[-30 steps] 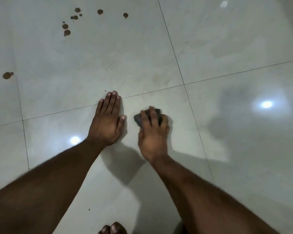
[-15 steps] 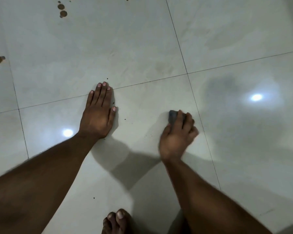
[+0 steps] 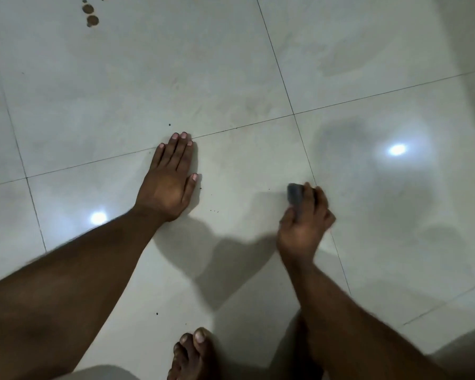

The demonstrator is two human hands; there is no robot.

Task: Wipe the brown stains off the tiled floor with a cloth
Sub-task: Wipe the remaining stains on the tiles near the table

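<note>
Underfoot, glossy pale tiled floor point(image 3: 231, 64), brown stains point(image 3: 92, 20) top-left; left hand point(image 3: 170, 182) flat, right hand point(image 3: 303, 226) gripping cloth point(image 3: 295, 194).

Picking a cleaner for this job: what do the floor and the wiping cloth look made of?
Floor: likely glazed ceramic or polished stone tile, since it is glossy, mirrors lamp spots and has thin grout lines. Cloth: a dark grey wad gripped by the right hand, probably soft fabric; too blurred to be sure.

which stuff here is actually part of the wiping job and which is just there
Part of the job:
- grey cloth, held in the right hand
- brown stains, far left on the floor
- left hand, flat on the tiles

Just there:
- bare foot
- tiny dark specks
</note>
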